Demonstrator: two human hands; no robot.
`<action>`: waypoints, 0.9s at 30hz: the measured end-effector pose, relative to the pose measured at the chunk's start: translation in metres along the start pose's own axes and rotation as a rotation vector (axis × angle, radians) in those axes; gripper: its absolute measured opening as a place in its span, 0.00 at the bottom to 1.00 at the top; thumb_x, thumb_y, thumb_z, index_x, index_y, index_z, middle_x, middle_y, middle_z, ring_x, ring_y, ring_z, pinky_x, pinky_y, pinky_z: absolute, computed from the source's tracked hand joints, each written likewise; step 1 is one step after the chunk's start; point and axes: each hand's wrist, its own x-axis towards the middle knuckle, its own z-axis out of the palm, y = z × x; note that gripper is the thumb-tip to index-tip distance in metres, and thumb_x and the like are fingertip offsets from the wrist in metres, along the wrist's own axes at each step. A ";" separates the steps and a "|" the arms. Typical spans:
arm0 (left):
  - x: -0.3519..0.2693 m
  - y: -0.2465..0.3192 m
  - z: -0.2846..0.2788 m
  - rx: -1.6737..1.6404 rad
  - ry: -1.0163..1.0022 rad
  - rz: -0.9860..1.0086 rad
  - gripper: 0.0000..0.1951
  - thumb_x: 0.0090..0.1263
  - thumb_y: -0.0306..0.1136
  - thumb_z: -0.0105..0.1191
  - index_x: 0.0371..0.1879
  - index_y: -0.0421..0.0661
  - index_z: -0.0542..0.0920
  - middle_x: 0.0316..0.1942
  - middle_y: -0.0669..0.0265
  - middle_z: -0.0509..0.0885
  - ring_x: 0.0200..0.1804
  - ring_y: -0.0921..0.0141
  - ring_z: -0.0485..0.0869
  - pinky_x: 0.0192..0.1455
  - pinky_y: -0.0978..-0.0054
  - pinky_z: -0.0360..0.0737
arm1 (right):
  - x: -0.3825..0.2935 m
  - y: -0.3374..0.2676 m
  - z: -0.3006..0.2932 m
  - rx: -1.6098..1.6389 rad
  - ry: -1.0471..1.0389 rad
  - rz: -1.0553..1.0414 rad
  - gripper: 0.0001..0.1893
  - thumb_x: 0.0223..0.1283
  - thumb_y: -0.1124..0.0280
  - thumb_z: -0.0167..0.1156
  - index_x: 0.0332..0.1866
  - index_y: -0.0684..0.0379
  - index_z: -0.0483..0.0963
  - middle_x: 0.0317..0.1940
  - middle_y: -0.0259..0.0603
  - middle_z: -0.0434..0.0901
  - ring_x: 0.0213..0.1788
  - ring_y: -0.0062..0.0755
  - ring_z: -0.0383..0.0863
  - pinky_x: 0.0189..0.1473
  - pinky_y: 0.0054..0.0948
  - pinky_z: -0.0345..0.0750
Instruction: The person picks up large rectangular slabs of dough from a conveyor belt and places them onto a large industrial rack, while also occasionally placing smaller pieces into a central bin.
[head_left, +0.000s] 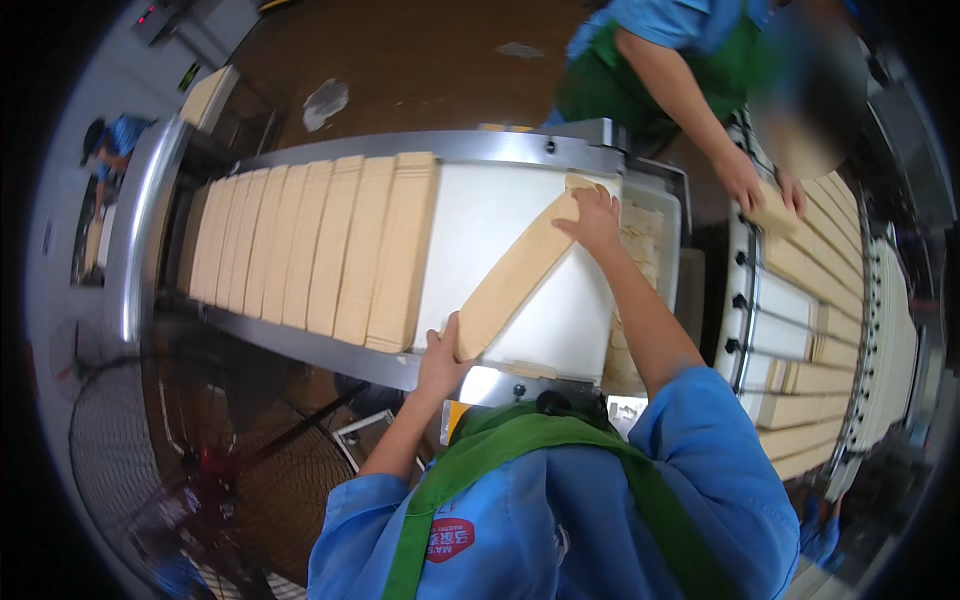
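A long flat strip of pale dough (517, 274) lies slantwise over the white conveyor belt (480, 217). At its near end, my left hand (444, 360) grips the edge between thumb and fingers. My right hand (592, 217) holds the far end, thumb on one side and fingers over the top, beside a small dough piece (577, 181). To the left, several similar dough strips (360, 251) stand side by side across the belt. A thin dough scrap (532, 369) rests at the belt's near edge.
Metal rails (450, 142) border the belt. Off its right end stands a plastic bin (671, 225) with dough pieces. A co-worker's hands (739, 176) hold dough at another conveyor (739, 262) on the right. A wire-caged fan (120, 420) stands at lower left.
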 end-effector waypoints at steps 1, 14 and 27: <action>0.002 0.000 -0.002 0.051 -0.021 0.070 0.49 0.50 0.34 0.67 0.72 0.56 0.50 0.44 0.42 0.68 0.39 0.44 0.78 0.45 0.56 0.78 | -0.024 0.024 0.000 0.124 0.011 0.058 0.39 0.37 0.54 0.73 0.57 0.59 0.68 0.49 0.44 0.75 0.57 0.44 0.70 0.60 0.43 0.63; 0.041 0.078 0.015 0.347 0.042 0.160 0.47 0.43 0.34 0.71 0.66 0.57 0.59 0.50 0.43 0.70 0.49 0.45 0.76 0.50 0.56 0.77 | -0.193 0.077 -0.095 0.498 -0.199 0.456 0.49 0.31 0.59 0.76 0.67 0.46 0.59 0.58 0.51 0.66 0.56 0.55 0.71 0.56 0.41 0.72; 0.052 0.355 0.128 0.137 0.120 0.536 0.38 0.57 0.37 0.62 0.68 0.60 0.59 0.51 0.53 0.71 0.51 0.54 0.76 0.54 0.61 0.75 | -0.244 0.354 -0.205 0.481 0.303 0.444 0.49 0.36 0.54 0.73 0.67 0.57 0.58 0.61 0.51 0.67 0.61 0.50 0.69 0.60 0.38 0.69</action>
